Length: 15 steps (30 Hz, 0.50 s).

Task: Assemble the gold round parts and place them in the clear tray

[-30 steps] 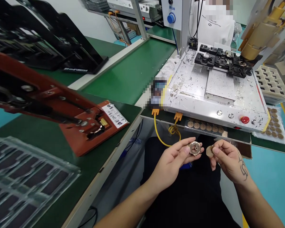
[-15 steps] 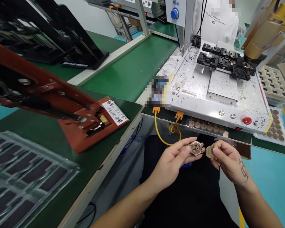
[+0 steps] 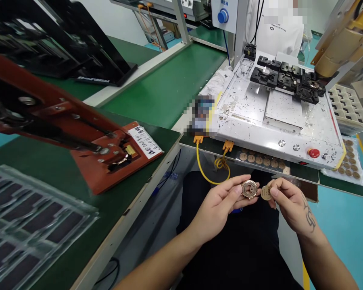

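- L hand (image 3: 213, 205) is closed on the round metal case (image 3: 249, 195), thumb at its near edge, fingers behind/under; open face w/ inner recess shows up to me.
- R hand (image 3: 292, 203) pinches the thin brown disc (image 3: 265, 193) at one edge, thumb vs. fingers; most of its face is uncovered.
- Both pcs are over my lap, in front of the white machine (image 3: 242, 139); disc is just beside the case, can't tell if the edges touch.
- Technique, my read: light rim-only grip on the case, approx. level, no fingertips in the recess.
- Disc looks thin, so prob. best pinched softly at the edge; a hard squeeze could bend or crease it.
- Slow, small wrist moves seem right w/ pcs this close; a knock could scuff the disc or tip the case.
- Elbows in, pcs in full view, helps judge angle.
- More discs lie in a strip (image 3: 259, 160) along the table (image 3: 313, 172) edge, plus a bagged batch (image 3: 347, 165) to the R. Fine print on my disc: too small to read.
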{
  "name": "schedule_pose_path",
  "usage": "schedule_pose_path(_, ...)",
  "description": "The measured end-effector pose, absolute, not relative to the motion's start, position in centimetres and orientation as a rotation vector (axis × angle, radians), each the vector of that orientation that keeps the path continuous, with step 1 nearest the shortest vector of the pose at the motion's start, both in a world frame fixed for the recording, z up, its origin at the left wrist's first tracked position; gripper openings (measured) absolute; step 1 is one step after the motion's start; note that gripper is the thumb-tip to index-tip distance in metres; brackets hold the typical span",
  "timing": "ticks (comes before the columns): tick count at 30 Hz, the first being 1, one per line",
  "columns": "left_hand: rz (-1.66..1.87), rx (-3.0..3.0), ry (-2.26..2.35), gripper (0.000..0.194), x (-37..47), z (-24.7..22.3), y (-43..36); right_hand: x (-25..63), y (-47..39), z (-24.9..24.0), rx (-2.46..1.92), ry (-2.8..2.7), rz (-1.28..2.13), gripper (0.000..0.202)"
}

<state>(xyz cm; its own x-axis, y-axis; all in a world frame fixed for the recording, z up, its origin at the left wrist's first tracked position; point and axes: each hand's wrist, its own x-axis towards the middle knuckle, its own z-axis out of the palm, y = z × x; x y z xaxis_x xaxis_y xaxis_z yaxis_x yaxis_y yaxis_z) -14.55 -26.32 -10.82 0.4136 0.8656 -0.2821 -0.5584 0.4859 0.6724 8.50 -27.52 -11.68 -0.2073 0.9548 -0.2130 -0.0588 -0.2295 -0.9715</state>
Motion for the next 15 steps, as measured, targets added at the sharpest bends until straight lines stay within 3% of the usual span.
schedule_pose_path(15, 0.956, 0.534, 0.665, 0.036, -14.46, -10.95, -26.38, 8.29, -27.31, -11.18, -1.201, -1.242, 1.488, 0.022)
